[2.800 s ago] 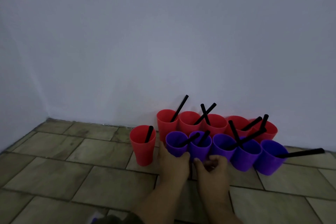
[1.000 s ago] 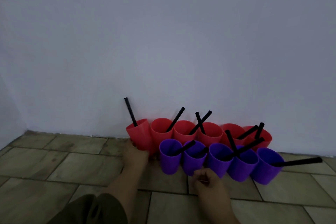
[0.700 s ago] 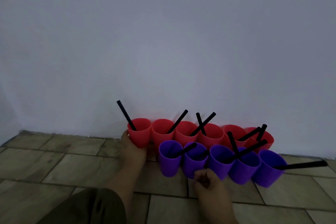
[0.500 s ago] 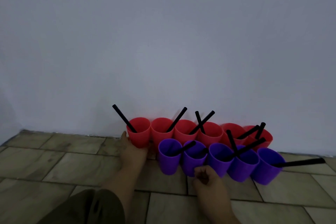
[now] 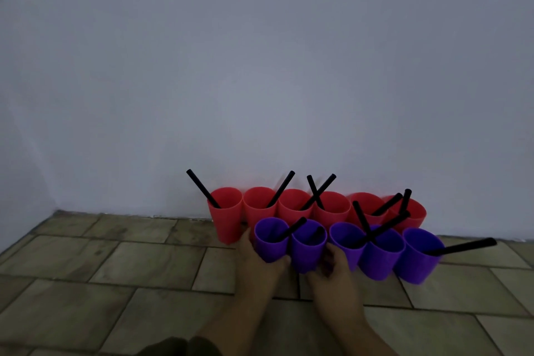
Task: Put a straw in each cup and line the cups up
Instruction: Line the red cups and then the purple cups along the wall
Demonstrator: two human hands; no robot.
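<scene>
Together, six red cups (image 5: pixel 315 208) stand in a row against the wall (image 5: pixel 260 66), five purple cups (image 5: pixel 346 248) in a row just in front, each holding a black straw (image 5: pixel 459 246). On the tiled floor (image 5: pixel 115 263), the left hand (image 5: pixel 257 263) curls its fingers around the leftmost purple cup (image 5: pixel 270 243); the right hand (image 5: pixel 335 269) curls around the second purple cup (image 5: pixel 307 248).

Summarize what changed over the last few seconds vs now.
The leftmost red cup, earlier standing apart in front, now closes the back row at the wall. The left hand let it go and moved to the leftmost purple cup. The right hand stays at the purple row, otherwise unchanged.
</scene>
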